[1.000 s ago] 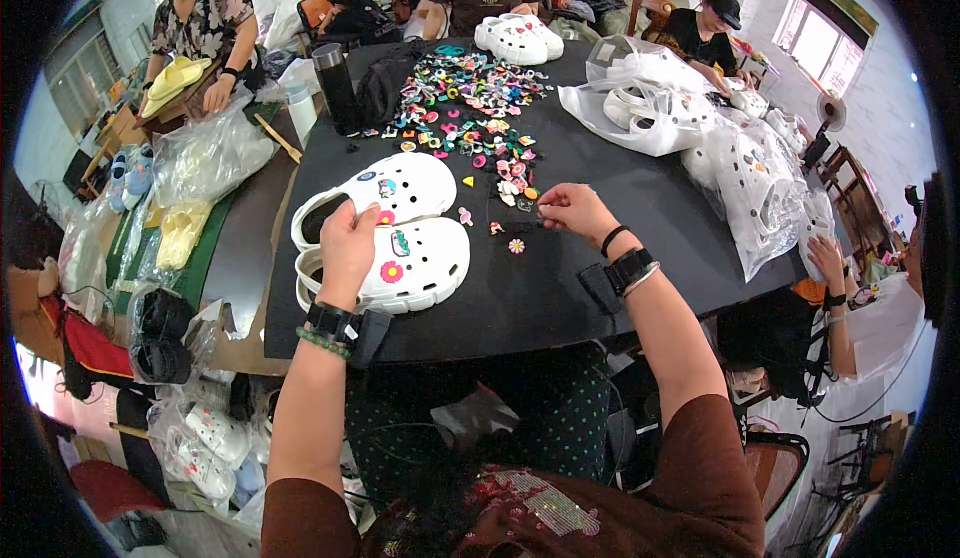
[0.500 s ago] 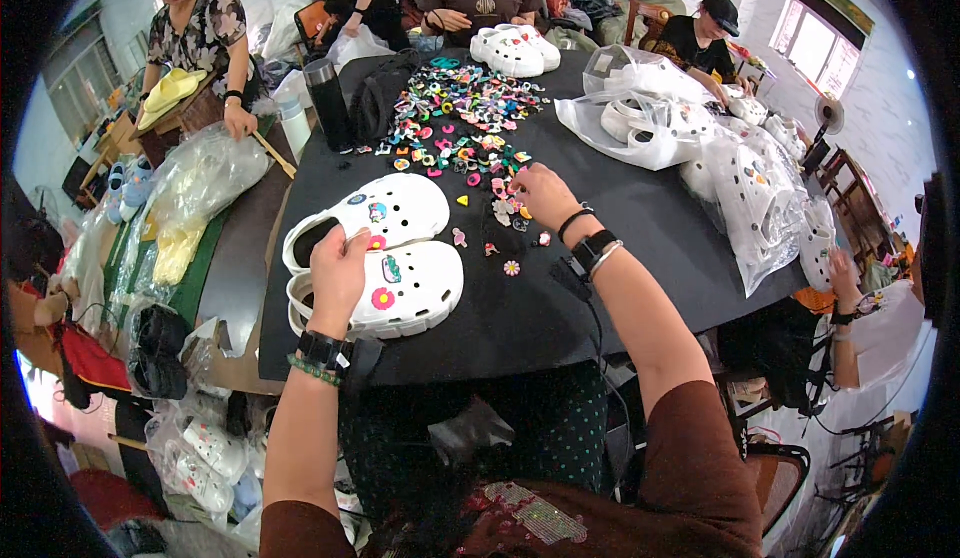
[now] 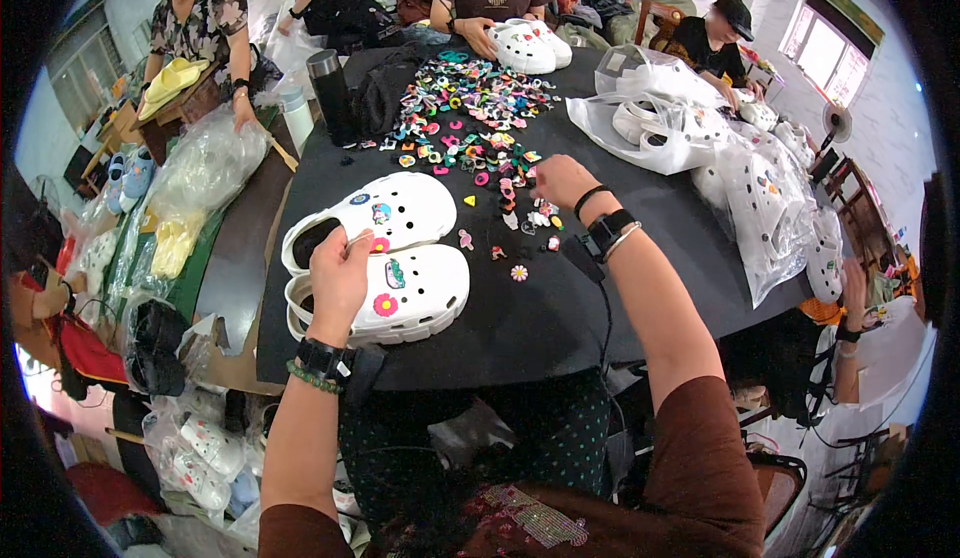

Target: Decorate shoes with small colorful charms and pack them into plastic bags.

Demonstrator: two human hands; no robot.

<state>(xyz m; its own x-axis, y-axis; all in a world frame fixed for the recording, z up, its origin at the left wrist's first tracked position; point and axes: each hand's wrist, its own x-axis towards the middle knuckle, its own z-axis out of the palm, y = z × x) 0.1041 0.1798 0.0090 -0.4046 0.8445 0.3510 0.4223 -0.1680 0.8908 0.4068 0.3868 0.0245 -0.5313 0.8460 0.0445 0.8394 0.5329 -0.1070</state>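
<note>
Two white clogs lie side by side on the black table, toes to the right. My left hand [image 3: 340,276] is closed on the inner edge of the far clog [image 3: 425,198], between the two shoes. The near clog [image 3: 435,283] carries a green charm and a pink flower charm [image 3: 385,305]; the far one has several small charms. At the near end of a loose charm pile [image 3: 470,103], my right hand [image 3: 568,180] has its fingers curled down onto the charms; what they pinch is hidden. A daisy charm [image 3: 519,273] and a yellow triangle charm [image 3: 470,201] lie between my hands.
A dark bottle [image 3: 330,98] and a black bag [image 3: 385,93] stand far left. Bagged white clogs [image 3: 760,198] crowd the right side. Across the table a co-worker's hand [image 3: 478,38] touches another white pair [image 3: 527,48]. More co-workers sit or stand around.
My right hand has shifted slightly right among the charms. My left hand stays on the clog. The co-worker across has brought a hand to the far white pair.
</note>
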